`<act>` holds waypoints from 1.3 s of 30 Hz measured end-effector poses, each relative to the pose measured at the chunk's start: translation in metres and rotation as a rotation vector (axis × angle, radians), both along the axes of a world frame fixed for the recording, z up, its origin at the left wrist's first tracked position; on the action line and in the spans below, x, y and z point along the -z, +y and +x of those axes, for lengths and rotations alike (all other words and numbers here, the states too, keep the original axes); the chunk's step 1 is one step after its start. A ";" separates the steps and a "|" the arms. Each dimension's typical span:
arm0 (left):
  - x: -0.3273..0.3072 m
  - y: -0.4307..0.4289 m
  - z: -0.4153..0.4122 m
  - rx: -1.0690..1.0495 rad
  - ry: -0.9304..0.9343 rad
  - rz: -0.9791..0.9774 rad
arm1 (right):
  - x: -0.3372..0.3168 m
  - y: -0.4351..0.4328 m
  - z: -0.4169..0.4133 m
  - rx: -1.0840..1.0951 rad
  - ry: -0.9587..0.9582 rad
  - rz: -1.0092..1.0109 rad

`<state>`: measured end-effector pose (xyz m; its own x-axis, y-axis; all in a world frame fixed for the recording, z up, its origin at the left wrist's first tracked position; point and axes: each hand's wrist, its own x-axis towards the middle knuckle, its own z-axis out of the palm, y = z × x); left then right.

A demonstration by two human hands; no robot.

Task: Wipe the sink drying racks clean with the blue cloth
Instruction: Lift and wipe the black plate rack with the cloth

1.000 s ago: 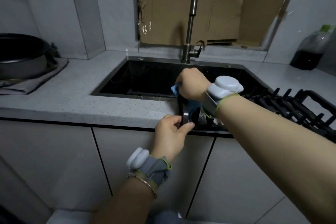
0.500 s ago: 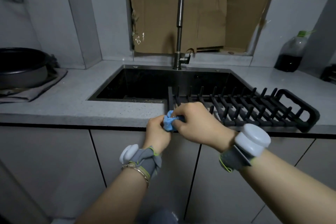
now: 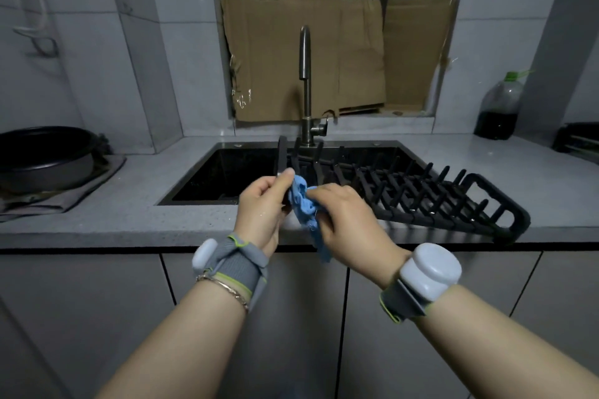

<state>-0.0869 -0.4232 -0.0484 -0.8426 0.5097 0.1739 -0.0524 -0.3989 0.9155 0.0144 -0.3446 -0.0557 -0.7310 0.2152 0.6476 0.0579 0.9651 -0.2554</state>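
A black drying rack (image 3: pixel 431 194) with many upright pegs lies tilted over the right half of the dark sink (image 3: pixel 227 172); its left end is lifted off the counter edge. My left hand (image 3: pixel 262 207) grips that raised left end. My right hand (image 3: pixel 346 220) holds a crumpled blue cloth (image 3: pixel 304 204) pressed against the rack's left end, with a strip of cloth hanging down over the counter front. Both wrists wear grey bands with white pods.
A tall faucet (image 3: pixel 305 84) stands behind the sink, in front of cardboard covering the window. A dark pot (image 3: pixel 45 155) sits on a cloth on the left counter. At the back right stands a plastic bottle (image 3: pixel 497 107) of dark liquid. Grey cabinet doors are below.
The rack's left end has risen off the counter edge in my left hand. My right hand with the cloth came from the sink rim to that end. The view tilted upward.
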 end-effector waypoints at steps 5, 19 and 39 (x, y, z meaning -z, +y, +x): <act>-0.049 0.002 -0.012 -0.116 0.076 0.033 | -0.035 -0.009 0.007 -0.051 0.246 -0.130; -0.176 0.042 -0.049 -0.249 0.443 -0.089 | -0.136 0.106 0.019 0.212 0.502 -0.742; -0.241 0.125 -0.033 -0.142 1.421 -0.482 | -0.251 0.151 -0.021 0.026 0.796 -0.560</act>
